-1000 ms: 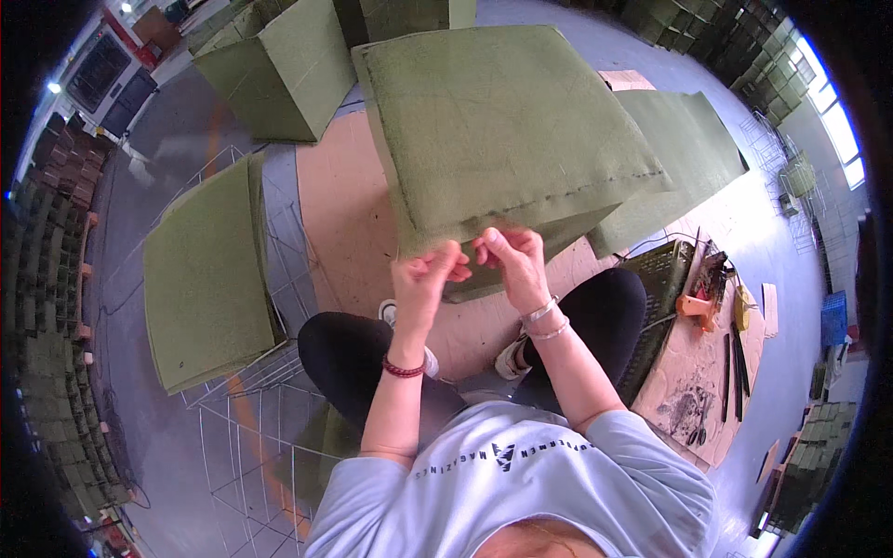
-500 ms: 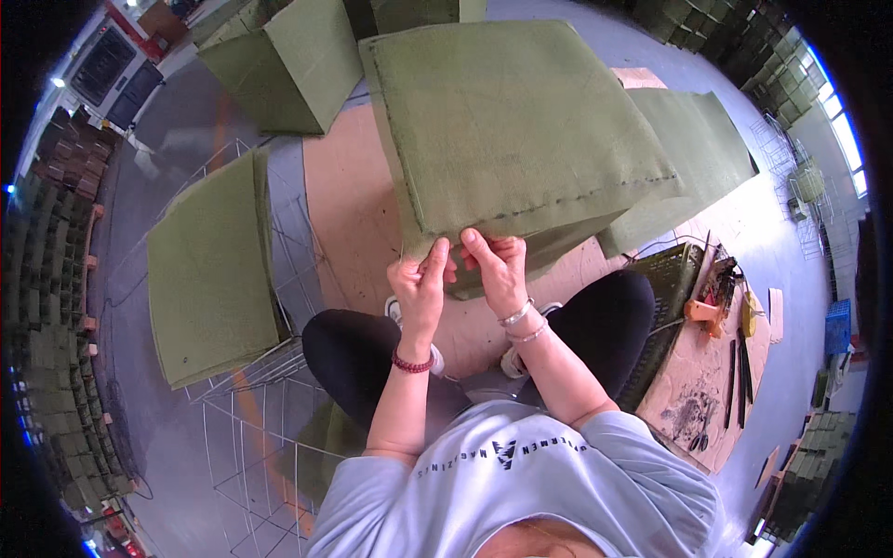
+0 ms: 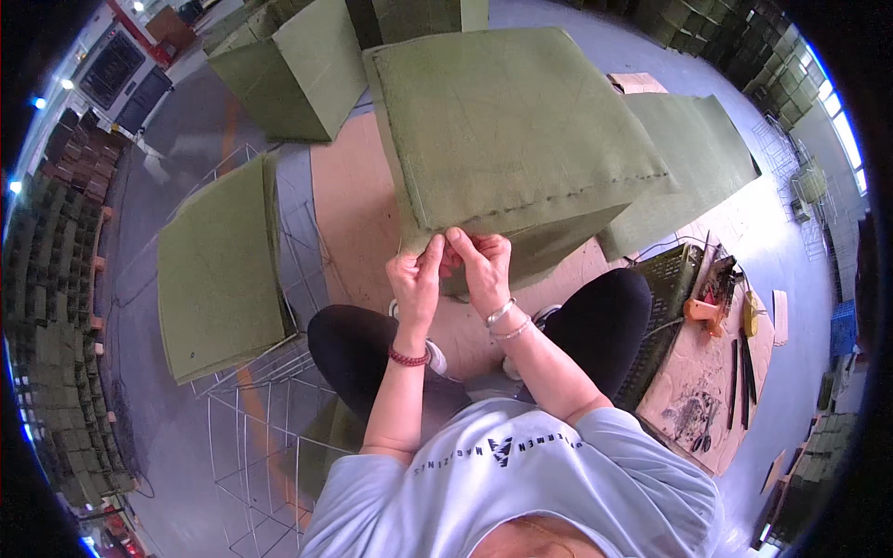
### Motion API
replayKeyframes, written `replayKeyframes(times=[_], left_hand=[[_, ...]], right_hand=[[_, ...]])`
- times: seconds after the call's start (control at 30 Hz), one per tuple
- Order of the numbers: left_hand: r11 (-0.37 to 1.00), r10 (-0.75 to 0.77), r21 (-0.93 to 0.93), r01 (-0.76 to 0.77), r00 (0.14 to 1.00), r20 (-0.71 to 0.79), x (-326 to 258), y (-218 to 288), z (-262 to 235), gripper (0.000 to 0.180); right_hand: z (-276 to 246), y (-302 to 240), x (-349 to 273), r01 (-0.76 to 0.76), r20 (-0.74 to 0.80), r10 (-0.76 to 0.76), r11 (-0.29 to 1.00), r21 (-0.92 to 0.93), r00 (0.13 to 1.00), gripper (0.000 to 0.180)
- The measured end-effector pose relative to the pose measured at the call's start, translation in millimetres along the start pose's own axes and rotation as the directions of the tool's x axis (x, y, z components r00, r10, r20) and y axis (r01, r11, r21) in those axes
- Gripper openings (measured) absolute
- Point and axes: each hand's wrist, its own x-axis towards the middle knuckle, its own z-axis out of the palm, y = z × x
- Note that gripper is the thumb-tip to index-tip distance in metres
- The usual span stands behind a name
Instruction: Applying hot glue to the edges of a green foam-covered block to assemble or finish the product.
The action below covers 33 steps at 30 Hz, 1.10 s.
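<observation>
Green fabric-covered box (image 3: 521, 139): near edge pinched by left hand (image 3: 416, 279) and right hand (image 3: 484, 265), both closed on its seam; hands touching.

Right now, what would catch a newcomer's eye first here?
The big green fabric-covered box fills the centre, with the left hand and right hand pinched together at its near edge. A flat green panel leans on a wire frame at left; tools lie at right.
</observation>
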Motion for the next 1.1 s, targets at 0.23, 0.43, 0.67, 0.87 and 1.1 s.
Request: replayKeyframes(times=[0.23, 0.43, 0.67, 0.87, 1.1], left_hand=[[0.991, -0.115, -0.065, 0.120, 0.991, 0.069, 6.0, -3.5, -23.9, 0.016], [0.997, 0.004, 0.071, -0.010, 0.997, 0.075, 14.6, -2.2, -20.6, 0.014], [0.993, -0.053, 0.107, 0.043, 0.995, 0.088, 10.2, -2.7, -29.0, 0.016], [0.975, -0.179, 0.182, 0.130, 0.942, 0.283, 55.9, 12.0, -89.4, 0.025], [0.715, 0.359, 0.485, -0.503, 0.860, 0.363, 260.2, 34.0, -43.1, 0.039]], right_hand=[[-5.5, -0.4, 1.1, -0.016, 0.047, 0.017, 1.000, -0.017, 0.999, 0.021], [-6.5, -2.0, 4.8, -0.027, 0.044, 0.026, 0.999, 0.020, 0.999, 0.019], [-18.2, -6.8, -3.5, -0.062, 0.085, 0.061, 0.998, 0.010, 0.995, 0.025], [-21.9, -2.0, -3.8, -0.104, 0.042, 0.103, 0.994, 0.014, 0.994, 0.032], [-24.9, 3.5, -1.8, -0.128, 0.066, 0.128, 0.992, -0.005, 0.990, 0.033]])
